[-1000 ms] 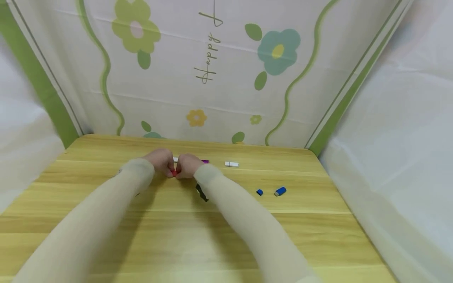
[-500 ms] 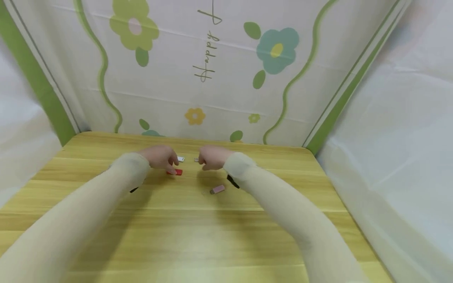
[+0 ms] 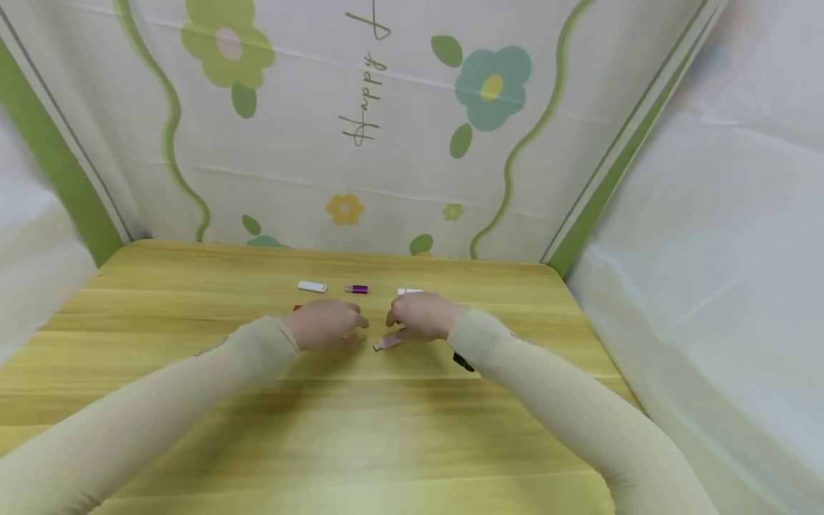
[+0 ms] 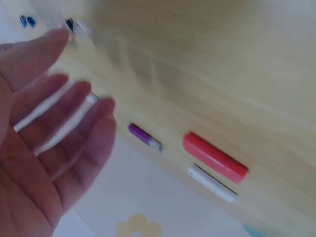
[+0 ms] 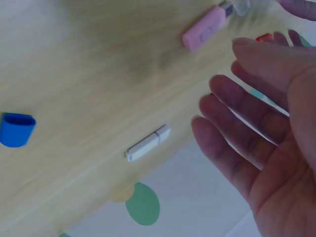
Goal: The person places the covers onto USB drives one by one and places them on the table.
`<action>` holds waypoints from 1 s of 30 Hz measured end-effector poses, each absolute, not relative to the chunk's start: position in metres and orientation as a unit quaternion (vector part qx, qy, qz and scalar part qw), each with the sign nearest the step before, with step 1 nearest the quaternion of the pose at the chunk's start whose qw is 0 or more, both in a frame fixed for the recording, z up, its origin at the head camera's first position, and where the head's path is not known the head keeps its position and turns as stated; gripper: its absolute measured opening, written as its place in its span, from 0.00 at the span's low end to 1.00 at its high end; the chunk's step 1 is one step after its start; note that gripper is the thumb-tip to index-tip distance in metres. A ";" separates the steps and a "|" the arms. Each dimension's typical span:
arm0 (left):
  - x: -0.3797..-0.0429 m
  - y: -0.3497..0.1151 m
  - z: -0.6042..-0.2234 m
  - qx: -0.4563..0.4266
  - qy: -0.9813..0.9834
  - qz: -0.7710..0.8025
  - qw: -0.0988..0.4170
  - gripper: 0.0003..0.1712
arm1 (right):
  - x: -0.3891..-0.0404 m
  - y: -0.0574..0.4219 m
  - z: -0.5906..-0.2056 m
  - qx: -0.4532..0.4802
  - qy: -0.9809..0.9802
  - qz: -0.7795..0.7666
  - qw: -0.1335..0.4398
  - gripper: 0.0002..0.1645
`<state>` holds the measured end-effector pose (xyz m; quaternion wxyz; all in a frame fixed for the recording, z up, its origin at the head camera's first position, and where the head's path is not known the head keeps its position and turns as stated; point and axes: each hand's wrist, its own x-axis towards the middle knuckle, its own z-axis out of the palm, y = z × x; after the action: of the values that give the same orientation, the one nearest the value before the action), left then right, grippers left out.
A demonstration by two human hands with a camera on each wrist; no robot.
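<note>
A pink USB stick (image 3: pixel 388 343) lies on the table, its metal plug bare, close under my right hand (image 3: pixel 425 316). That hand hovers with its fingers loosely bent, and the right wrist view shows a gap between thumb and stick. A clear cap (image 5: pixel 242 6) is at the plug end, partly out of frame. My left hand (image 3: pixel 325 324) is left of the stick, fingers spread and holding nothing in the left wrist view. Behind it is a red USB stick (image 4: pixel 215 158), largely hidden in the head view.
Along the back lie a white USB stick (image 3: pixel 312 287), a purple one (image 3: pixel 357 289) with its plug bare, and another white one (image 3: pixel 409 291) partly behind my right hand. A blue cap (image 5: pixel 17 129) lies to the right. A printed curtain (image 3: pixel 399 179) stands behind the table.
Both hands held the red USB stick at first. The right hand moved off right, then the left let the stick go on the table. Both are now near the pink stick.
</note>
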<state>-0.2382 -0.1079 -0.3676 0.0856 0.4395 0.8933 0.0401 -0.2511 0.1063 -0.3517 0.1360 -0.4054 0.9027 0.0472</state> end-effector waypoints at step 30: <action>-0.233 -0.098 -0.396 0.437 0.894 0.067 0.069 0.05 | -0.233 0.111 -0.389 -0.436 0.898 0.040 0.050 0.11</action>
<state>-0.2332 -0.0981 -0.3961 0.0692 0.4373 0.8942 0.0669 -0.2327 0.1106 -0.3889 0.0501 -0.4356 0.8979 0.0400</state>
